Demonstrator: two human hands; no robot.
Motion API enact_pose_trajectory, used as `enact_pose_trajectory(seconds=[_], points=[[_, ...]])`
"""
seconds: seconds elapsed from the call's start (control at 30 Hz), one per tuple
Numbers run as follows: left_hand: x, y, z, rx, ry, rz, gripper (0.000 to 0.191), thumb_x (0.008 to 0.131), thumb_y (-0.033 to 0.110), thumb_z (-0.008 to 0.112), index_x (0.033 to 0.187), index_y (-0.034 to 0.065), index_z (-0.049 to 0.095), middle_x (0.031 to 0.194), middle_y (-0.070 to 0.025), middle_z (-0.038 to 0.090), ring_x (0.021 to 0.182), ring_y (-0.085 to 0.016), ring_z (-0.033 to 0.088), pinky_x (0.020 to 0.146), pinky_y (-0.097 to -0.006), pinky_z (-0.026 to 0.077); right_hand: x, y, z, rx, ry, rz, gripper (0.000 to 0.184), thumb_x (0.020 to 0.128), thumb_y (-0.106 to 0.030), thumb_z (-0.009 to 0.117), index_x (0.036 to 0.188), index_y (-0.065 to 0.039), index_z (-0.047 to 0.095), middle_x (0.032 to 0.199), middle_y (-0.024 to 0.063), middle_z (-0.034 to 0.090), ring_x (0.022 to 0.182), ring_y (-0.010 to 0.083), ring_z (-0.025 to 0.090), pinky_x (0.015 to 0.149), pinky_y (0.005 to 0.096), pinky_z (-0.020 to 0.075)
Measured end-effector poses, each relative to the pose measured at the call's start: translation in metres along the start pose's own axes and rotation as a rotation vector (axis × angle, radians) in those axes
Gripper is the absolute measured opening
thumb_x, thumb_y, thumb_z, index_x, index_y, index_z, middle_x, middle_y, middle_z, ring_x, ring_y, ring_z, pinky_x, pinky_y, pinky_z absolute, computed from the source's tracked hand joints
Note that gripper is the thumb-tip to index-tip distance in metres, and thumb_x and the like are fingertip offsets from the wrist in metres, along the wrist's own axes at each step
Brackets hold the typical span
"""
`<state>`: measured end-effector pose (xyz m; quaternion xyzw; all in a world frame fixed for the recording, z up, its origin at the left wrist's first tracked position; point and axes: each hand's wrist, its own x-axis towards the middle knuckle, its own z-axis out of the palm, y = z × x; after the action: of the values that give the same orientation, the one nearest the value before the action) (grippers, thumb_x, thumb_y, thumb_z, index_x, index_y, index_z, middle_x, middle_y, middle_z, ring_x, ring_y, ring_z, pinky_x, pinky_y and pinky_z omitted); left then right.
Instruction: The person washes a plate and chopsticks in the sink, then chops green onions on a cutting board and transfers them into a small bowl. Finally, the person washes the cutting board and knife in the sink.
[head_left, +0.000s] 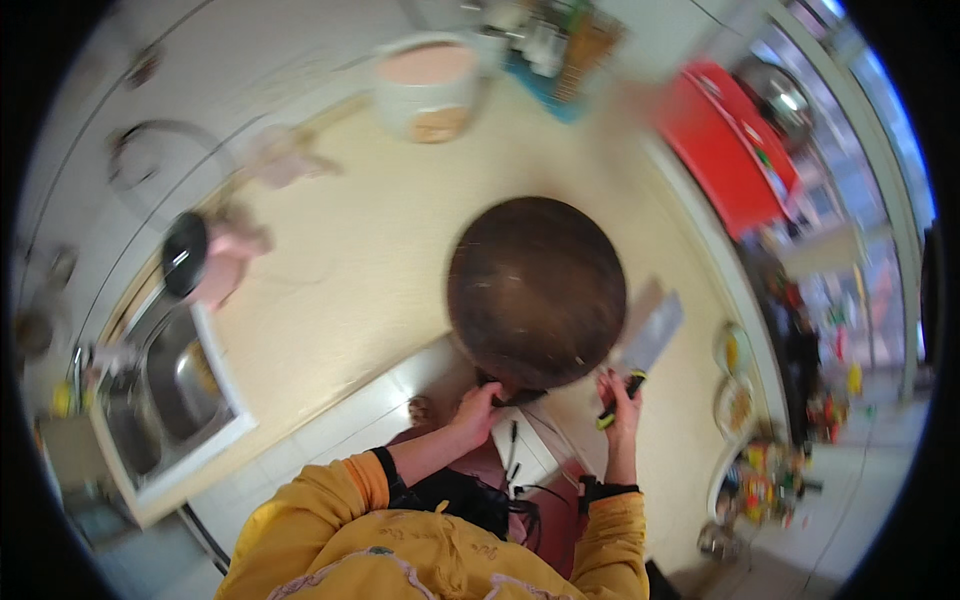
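Note:
My left hand (480, 411) grips the near edge of a large round, dark-brown chopping board (536, 289), probably wooden. The board covers part of the cream countertop (360, 217) and reaches over its front edge; whether it rests there I cannot tell. To its right, my right hand (621, 401) is closed around the black and yellow-green handle of a cleaver (652, 334). The wide metal blade points away from me and to the right, close beside the board's rim.
A double steel sink (187, 382) is at the left, with a dark round lid or pan (185, 253) behind it. A white bucket-like container (427, 86) stands at the back. On the right are a red box (727, 150), plates of food (733, 405) and several bottles (761, 480).

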<state>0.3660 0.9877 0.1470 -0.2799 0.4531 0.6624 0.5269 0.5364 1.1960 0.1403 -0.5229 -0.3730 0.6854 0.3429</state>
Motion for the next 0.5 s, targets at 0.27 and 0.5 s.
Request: enact_pose_trajectory(seconds=[0.27,0.5], points=[[-0.093,0.042,-0.055,-0.076,-0.154,0.284,0.012,0.084,0.022,0.067,0.087,0.011,0.062,0.081,0.0044,0.057,0.075,-0.004,0.05,0.065,-0.021,0.041,-0.003,0.008,0.055,0.048,-0.395,0.015,0.042,0.084,-0.011,0.062,0.124,-0.007,0.048,0.122,0.0146,0.055,0.109,0.0301,0.055,0.094,0.0445,0.0448],[-0.179,0.038,-0.11,-0.07,-0.195,0.466,0.01,0.083,0.022,0.071,0.087,0.0135,0.067,0.083,0.0073,0.062,0.073,0.0,0.049,0.059,-0.0166,0.038,-0.073,-0.016,0.114,-0.08,-0.575,0.104,0.022,0.083,-0.006,0.062,0.096,-0.014,0.046,0.103,0.0122,0.057,0.097,0.0277,0.058,0.08,0.0426,0.051]])
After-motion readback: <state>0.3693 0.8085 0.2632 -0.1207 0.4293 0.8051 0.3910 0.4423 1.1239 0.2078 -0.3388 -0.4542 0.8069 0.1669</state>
